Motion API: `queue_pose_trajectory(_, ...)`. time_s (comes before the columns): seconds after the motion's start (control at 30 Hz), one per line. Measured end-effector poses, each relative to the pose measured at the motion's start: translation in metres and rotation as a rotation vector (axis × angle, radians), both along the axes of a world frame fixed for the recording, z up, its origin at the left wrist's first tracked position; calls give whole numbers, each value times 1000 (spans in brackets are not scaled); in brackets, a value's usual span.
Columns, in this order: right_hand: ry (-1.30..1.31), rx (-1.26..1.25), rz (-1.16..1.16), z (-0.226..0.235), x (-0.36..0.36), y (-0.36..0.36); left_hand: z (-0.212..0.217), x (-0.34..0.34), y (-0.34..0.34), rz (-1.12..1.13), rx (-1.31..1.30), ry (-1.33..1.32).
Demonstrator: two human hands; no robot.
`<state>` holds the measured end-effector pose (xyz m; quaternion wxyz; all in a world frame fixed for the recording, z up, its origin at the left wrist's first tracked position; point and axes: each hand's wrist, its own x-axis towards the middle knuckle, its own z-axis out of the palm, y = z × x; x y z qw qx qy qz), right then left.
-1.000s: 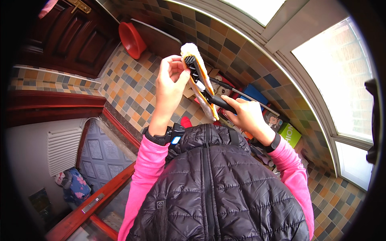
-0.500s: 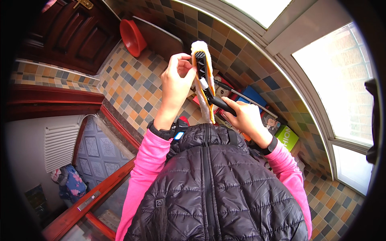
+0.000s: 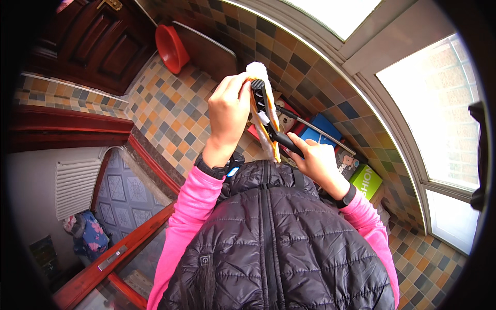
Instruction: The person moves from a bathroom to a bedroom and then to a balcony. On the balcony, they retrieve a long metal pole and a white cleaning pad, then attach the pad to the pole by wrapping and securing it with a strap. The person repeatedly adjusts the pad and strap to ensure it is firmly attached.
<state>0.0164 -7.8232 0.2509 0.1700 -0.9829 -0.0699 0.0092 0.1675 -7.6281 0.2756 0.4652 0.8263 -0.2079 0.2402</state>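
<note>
A black cleaning tool (image 3: 266,116) with a handle and a flat head is held up in front of my chest. An orange and white fluffy cloth cover (image 3: 257,103) wraps its head and hangs down along it. My left hand (image 3: 227,111) grips the cover at the top of the head. My right hand (image 3: 312,157) is closed around the black handle lower down. I wear a black quilted vest over pink sleeves, and a dark watch on each wrist.
The floor is a checker of orange, grey and blue tiles. A red basin (image 3: 172,47) leans by a dark wooden door (image 3: 98,41). Coloured boxes (image 3: 356,170) lie under the bay window (image 3: 439,103). A white radiator (image 3: 75,186) and wooden rail (image 3: 124,248) are at left.
The tool and both hands have shifted slightly up and to the right in the picture; the head now stands more upright, with my left hand pulling the cover higher over it.
</note>
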Motion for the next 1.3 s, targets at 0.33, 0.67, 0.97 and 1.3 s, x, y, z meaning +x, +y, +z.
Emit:
queue_pose_trajectory(0.33, -83, -378, 29, -8, -18, -6, 9, -26, -9, 46, -16, 17)
queue_pose_trajectory(0.67, 41, -354, 277, 11, -12, -33, 10, -15, 8, -159, 159, 220)
queue_pose_trajectory(0.97, 192, 32, 482, 37, 40, -81, 36, -15, 11, -329, 79, 237)
queue_pose_trajectory(1.3, -61, 443, 92, 35, 62, -72, -26, -11, 17, -405, -460, 483)
